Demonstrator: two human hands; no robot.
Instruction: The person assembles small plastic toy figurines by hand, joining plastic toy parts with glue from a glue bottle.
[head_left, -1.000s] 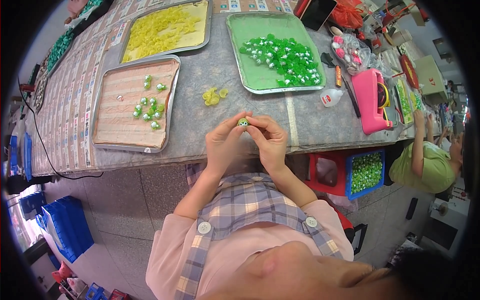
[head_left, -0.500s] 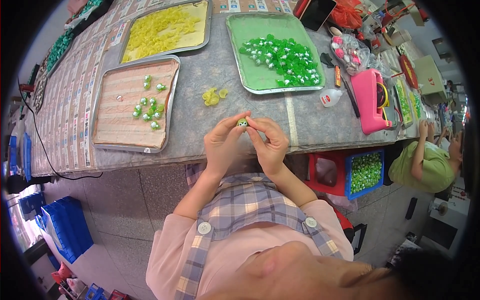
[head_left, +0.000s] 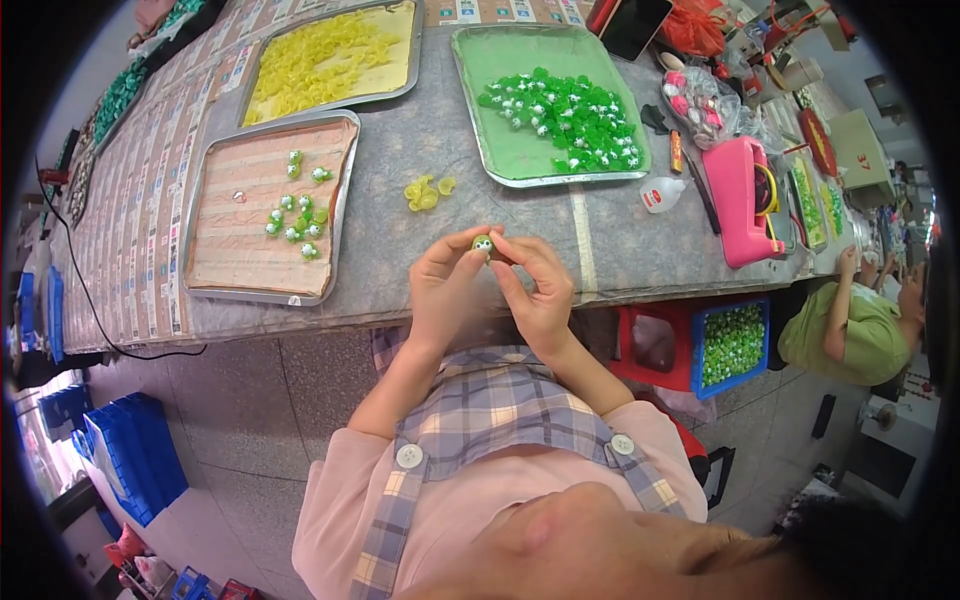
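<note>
Just past the table's near edge, I hold a small green frog-like figure (head_left: pixel 483 243) with round white eyes. My left hand (head_left: pixel 442 290) pinches it between thumb and forefinger. My right hand (head_left: pixel 538 290) is closed in on its other side, with the forefinger against it and the thumb tip slightly lower. Beyond my hands lies a small heap of yellow translucent petal-like pieces (head_left: pixel 422 193). To the left, a pink-lined tray (head_left: pixel 225 215) carries several similar green figures (head_left: pixel 296 220). A green-lined tray (head_left: pixel 490 145) farther off holds a pile of green pieces with white eyes (head_left: pixel 570 120).
A tray of yellow pieces (head_left: pixel 325 55) sits at the far left. On the right are a small white bottle (head_left: pixel 661 195), a pink holder (head_left: pixel 735 200) and bagged items (head_left: pixel 700 105). A blue crate of green pieces (head_left: pixel 732 345) stands below the table edge, near another person (head_left: pixel 845 330).
The figure has turned, so its eyes now show more fully. My right thumb has dropped a little away from it; my left hand stays in nearly the same place.
</note>
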